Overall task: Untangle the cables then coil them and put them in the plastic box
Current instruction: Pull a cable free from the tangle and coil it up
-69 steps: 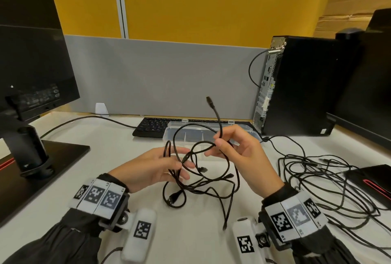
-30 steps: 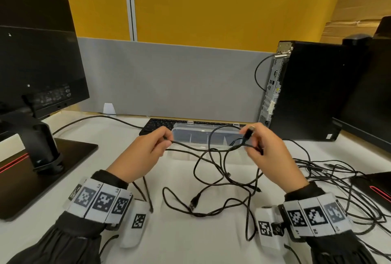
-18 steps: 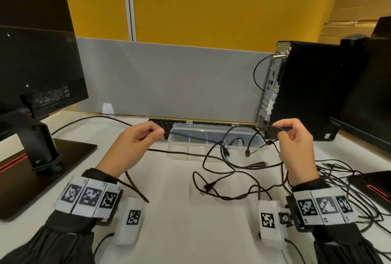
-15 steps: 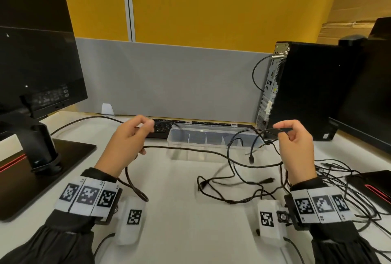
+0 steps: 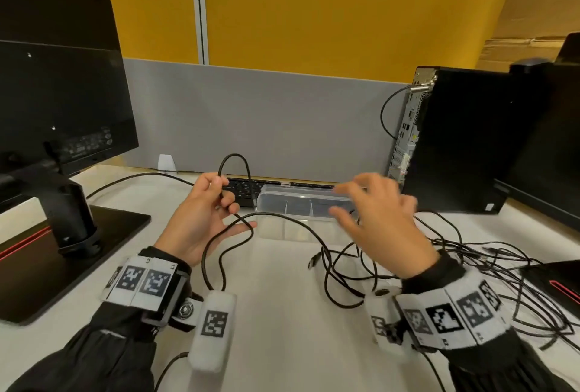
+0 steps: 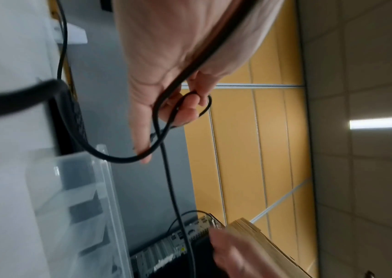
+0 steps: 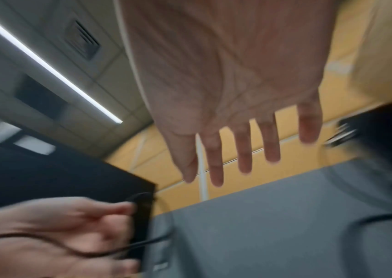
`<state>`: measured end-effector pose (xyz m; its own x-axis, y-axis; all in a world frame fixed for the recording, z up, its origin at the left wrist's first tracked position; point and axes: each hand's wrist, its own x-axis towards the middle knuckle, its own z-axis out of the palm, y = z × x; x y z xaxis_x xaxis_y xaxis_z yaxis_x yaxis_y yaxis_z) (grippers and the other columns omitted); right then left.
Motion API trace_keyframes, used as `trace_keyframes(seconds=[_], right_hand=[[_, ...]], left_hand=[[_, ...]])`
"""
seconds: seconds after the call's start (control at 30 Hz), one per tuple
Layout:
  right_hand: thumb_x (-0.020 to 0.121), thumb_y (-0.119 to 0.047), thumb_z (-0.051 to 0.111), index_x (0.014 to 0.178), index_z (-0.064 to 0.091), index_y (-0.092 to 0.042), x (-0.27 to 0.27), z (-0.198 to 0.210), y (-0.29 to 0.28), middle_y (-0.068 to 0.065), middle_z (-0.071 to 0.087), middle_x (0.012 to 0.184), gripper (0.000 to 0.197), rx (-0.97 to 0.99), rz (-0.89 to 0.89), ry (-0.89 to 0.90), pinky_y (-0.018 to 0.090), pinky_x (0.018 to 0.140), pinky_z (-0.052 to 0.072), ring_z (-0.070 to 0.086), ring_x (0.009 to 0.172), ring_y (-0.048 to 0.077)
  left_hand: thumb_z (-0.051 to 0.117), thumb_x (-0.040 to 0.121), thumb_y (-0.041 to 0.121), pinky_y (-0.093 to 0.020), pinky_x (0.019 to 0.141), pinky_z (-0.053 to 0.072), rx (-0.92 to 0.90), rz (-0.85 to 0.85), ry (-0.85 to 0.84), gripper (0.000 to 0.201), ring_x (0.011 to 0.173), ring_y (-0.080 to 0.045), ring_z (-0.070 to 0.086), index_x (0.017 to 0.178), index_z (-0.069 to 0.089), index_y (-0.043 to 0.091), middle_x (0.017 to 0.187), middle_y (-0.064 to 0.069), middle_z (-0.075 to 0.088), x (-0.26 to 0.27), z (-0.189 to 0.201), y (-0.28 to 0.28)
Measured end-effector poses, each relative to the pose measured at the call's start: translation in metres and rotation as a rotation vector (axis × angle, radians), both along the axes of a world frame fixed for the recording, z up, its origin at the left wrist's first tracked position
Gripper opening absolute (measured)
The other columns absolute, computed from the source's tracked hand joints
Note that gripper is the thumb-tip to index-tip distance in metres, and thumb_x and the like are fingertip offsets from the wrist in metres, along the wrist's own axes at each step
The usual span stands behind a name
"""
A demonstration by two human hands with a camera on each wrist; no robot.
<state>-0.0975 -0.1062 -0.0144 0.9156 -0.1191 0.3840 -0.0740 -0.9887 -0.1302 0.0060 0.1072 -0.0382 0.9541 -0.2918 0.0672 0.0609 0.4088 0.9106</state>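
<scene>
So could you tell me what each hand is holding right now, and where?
The left hand pinches a black cable near one end, just below a raised loop. The right hand holds nothing.

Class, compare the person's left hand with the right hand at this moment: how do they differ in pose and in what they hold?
The left hand curls its fingers round a black cable, looped above its grip; the right hand holds nothing. The left hand's fingers are bent; the right hand's are spread straight. The left looks sharp, the right motion-blurred. Both hover above the desk and wear marker wristbands.
</scene>
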Motion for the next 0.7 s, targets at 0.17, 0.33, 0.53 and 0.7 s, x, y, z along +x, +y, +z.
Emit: trace_keyframes(seconds=[0.17, 0.33, 0.53, 0.7], right_hand=[[0.091, -0.055, 0.042, 0.140, 0.030, -0.030, 0.017, -0.003, 0.050, -0.001, 0.034, 0.143, 0.056, 0.083, 0.320, 0.321, 0.041, 0.108, 0.030, 0.027, 0.132, 0.017], [0.089, -0.052, 0.045, 0.117, 0.052, -0.029, 0.012, -0.024, 0.068, -0.009, 0.031, 0.139, 0.037, 0.011, 0.388, -0.012, 0.036, 0.099, 0.023, 0.019, 0.129, 0.011], [0.102, -0.031, 0.029, 0.099, 0.069, -0.013, 0.015, -0.026, 0.073, -0.001, 0.061, 0.108, 0.043, 0.552, 0.670, 0.441, 0.030, 0.089, 0.039, 0.050, 0.099, 0.012], [0.096, -0.046, 0.039, 0.081, 0.061, -0.015, 0.009, -0.006, 0.053, -0.012, 0.060, 0.085, 0.041, 0.789, 0.623, 0.437, 0.025, 0.068, 0.045, 0.060, 0.087, 0.010]], left_hand=[[0.032, 0.101, 0.029, -0.050, 0.080, 0.055, -0.101, -0.060, 0.003, 0.020, 0.065, -0.012, 0.042, 0.089, 0.045, 0.021, 0.068, 0.001, 0.041, -0.008, -0.002, -0.010], [0.030, 0.102, 0.027, -0.033, 0.071, 0.047, -0.216, 0.070, 0.023, 0.020, 0.062, -0.010, 0.033, 0.086, 0.041, 0.023, 0.068, 0.003, 0.033, -0.015, 0.005, -0.016], [0.040, 0.099, 0.023, -0.051, 0.093, 0.046, -0.274, 0.071, 0.090, 0.015, 0.062, -0.009, 0.036, 0.085, 0.040, 0.022, 0.067, 0.004, 0.035, -0.014, -0.001, -0.018], [0.047, 0.096, 0.017, -0.036, 0.072, 0.047, -0.151, 0.141, 0.078, 0.014, 0.068, -0.012, 0.041, 0.084, 0.041, 0.019, 0.074, 0.001, 0.041, -0.004, -0.003, -0.012]])
